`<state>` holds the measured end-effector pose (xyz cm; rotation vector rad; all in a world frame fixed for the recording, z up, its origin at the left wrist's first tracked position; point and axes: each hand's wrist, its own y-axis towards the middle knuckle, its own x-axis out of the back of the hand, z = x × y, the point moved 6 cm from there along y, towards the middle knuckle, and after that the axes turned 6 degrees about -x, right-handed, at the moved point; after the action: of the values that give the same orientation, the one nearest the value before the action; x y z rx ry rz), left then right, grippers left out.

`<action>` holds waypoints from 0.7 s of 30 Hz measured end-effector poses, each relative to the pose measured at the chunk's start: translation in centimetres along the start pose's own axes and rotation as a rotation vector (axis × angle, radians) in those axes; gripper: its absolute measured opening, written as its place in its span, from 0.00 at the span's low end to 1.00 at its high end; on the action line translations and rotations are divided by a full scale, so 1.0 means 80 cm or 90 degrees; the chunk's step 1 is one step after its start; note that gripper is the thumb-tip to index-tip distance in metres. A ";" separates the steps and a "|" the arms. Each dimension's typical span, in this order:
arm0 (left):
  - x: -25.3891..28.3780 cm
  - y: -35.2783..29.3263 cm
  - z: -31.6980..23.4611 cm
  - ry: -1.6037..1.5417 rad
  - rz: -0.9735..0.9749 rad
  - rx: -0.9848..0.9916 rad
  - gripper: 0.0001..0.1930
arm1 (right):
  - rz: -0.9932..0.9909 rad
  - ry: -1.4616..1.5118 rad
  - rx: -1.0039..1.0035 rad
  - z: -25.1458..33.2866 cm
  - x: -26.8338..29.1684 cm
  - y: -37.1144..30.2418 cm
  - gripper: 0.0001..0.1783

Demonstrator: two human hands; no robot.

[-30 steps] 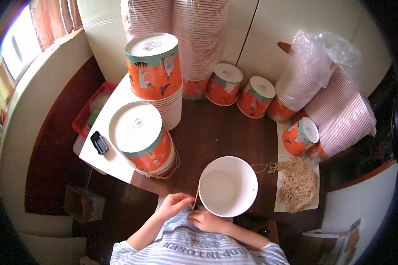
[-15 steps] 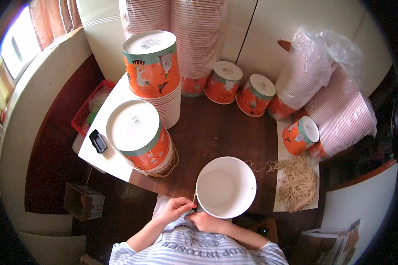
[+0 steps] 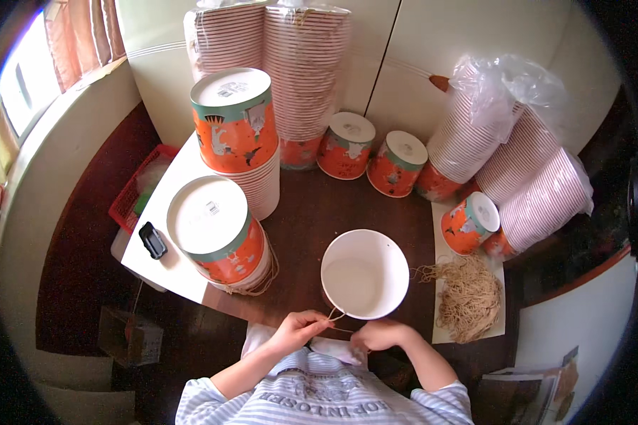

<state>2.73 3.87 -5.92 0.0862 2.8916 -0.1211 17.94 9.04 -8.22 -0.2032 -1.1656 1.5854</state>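
A white paper bucket stands mouth up at the table's front edge, its inside facing me. A thin beige cord makes a small loop at the near side of its rim. My left hand pinches this cord just left of the rim. From there a short stretch of cord runs right toward my right hand, which is closed below the bucket's near side; its fingertips are partly hidden, and the cord seems to end in them. To the right, a tangled heap of beige twine lies on a pale sheet.
Upside-down orange buckets form a near-left stack with cord loops hanging on it, and a taller stack behind. Bagged stacks rise at the back, more at the right. A black tray lies left.
My right hand has moved right, away from my left hand, and cord now spans between them. The bucket sits slightly farther from me. My left hand has shifted a little right, still pinching the cord.
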 end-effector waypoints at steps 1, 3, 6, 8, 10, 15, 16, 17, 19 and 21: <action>0.001 0.003 0.004 -0.033 -0.027 0.020 0.10 | 0.032 -0.082 0.023 0.009 -0.013 0.005 0.13; -0.002 0.011 0.016 -0.068 -0.030 0.081 0.10 | 0.051 -0.116 0.101 0.025 -0.048 0.017 0.13; -0.013 0.021 0.009 -0.106 -0.027 0.019 0.11 | 0.083 -0.143 0.056 0.043 -0.088 0.032 0.11; -0.019 0.024 0.000 -0.074 -0.005 0.025 0.12 | 0.065 -0.091 0.068 0.042 -0.086 0.032 0.11; -0.018 0.026 -0.002 -0.045 0.000 0.045 0.13 | 0.062 -0.056 0.066 0.039 -0.086 0.034 0.11; -0.022 0.032 -0.008 -0.069 -0.051 0.068 0.10 | 0.003 -0.043 0.038 0.016 -0.099 0.050 0.11; -0.021 0.032 -0.006 -0.071 -0.050 0.068 0.10 | -0.030 -0.018 0.018 0.015 -0.095 0.050 0.11; -0.020 0.031 -0.010 -0.043 -0.032 0.022 0.10 | -0.029 -0.019 0.018 0.016 -0.096 0.049 0.11; -0.020 0.029 -0.011 -0.015 -0.015 -0.024 0.10 | -0.093 0.056 0.023 0.017 -0.091 0.047 0.09; -0.016 0.028 -0.006 -0.066 -0.041 -0.008 0.10 | -0.095 0.056 0.016 0.029 -0.084 0.042 0.10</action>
<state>3.98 6.10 -5.33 -0.0144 2.7925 -0.1155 16.83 2.50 -12.45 -0.1643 -1.0667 1.4457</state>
